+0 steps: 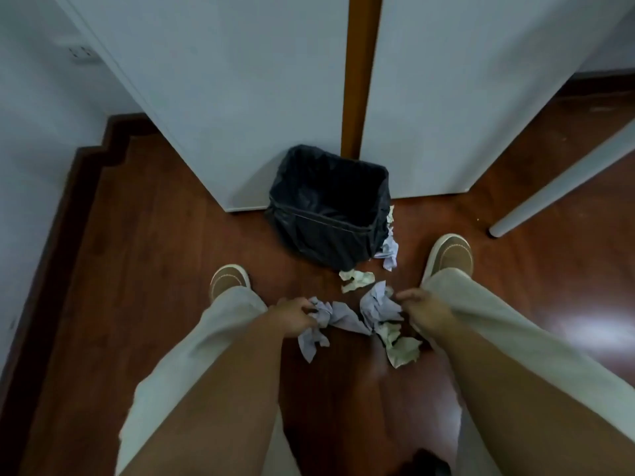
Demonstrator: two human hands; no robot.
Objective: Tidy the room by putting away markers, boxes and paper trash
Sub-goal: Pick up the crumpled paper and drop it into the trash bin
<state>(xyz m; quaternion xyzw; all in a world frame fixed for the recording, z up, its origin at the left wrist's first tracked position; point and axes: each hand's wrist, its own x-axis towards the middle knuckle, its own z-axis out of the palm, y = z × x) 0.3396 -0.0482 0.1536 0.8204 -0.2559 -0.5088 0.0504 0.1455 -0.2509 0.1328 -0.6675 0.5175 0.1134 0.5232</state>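
While a person crouches over a wooden floor (pixel 154 235), the left hand (pixel 292 316) clutches a crumpled lavender paper (pixel 323 321) just in front of the black-lined trash bin (pixel 330 207). The right hand (pixel 424 312) curls its fingers around a second crumpled wad (pixel 378 305), also in front of the bin. More paper scraps (pixel 355 280) lie beside the bin's near right corner.

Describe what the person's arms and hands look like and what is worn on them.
Both forearms are bare up to the bottom edge of the frame: no sleeves, gloves, watch or rings show. The left hand and right hand are also uncovered. No markings or straps are visible on either arm.
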